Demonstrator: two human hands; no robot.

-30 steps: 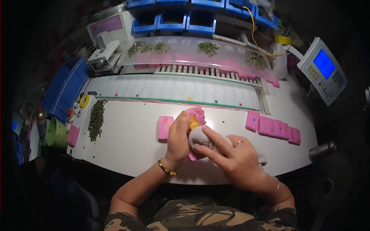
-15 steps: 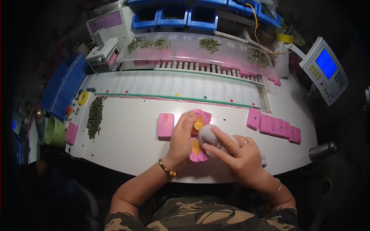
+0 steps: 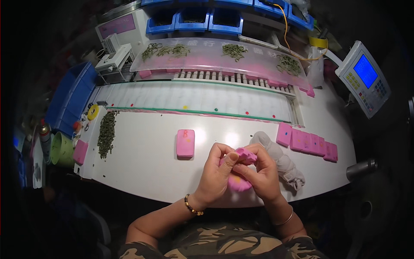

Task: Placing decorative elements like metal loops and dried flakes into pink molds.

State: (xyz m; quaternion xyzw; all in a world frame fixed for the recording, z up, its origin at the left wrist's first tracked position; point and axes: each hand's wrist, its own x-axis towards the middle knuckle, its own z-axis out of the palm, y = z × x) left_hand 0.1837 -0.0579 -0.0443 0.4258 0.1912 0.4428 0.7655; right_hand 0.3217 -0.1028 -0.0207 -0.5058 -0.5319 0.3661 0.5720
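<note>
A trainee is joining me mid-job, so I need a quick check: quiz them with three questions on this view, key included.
1. What do the left hand and right hand hold between their fingers?
A) a blue plastic bin
B) a pink piece with yellow patches
C) a yellow ring

2. True or false: the lumpy grey cloth bundle lies on the glossy white table.

3. Which is farther to the person's left: the heap of small dark-green pieces or the pink rounded rectangular block just left of the hands?

Key: 1: B. 2: True. 3: The heap.
</note>
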